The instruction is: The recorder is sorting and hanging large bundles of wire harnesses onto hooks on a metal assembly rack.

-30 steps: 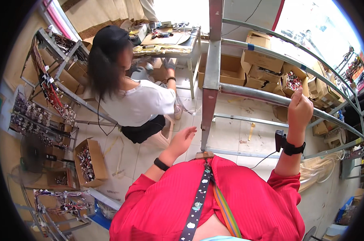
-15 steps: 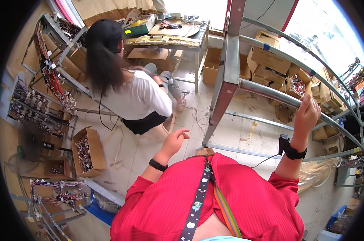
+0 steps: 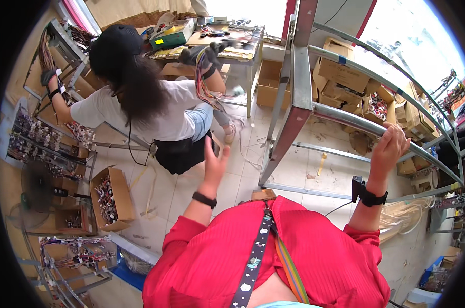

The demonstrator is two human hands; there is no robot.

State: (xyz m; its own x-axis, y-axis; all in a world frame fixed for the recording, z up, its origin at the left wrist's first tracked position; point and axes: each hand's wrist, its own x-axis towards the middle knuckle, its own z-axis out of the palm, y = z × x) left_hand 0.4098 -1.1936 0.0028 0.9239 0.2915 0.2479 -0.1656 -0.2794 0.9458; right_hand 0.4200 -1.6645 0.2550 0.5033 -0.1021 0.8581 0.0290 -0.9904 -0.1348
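Note:
My left hand (image 3: 215,161) is raised in front of me with its fingers apart, holding nothing. Close by on its far side sits a person (image 3: 135,102) in a white top and black cap. My right hand (image 3: 390,149) lies over a round metal rail (image 3: 350,117) of a frame, its fingers bent around the bar. Both of my wrists carry black bands. The person's gloved right hand (image 3: 204,55) holds a bundle of coloured wires (image 3: 207,90) near the bench. Their other gloved hand (image 3: 48,78) is at a rack of hanging wire harnesses (image 3: 46,51).
A workbench (image 3: 245,54) with tools stands at the back. An upright metal post (image 3: 289,120) rises right of centre. Cardboard boxes (image 3: 343,74) are stacked behind the rails. An open carton of wire parts (image 3: 120,197) stands on the floor at left, near a fan (image 3: 34,192).
The person has turned and leaned left, one hand reaching the rack and the other lifting wires. My left hand has risen and its fingers point upward. My right hand stays on the rail.

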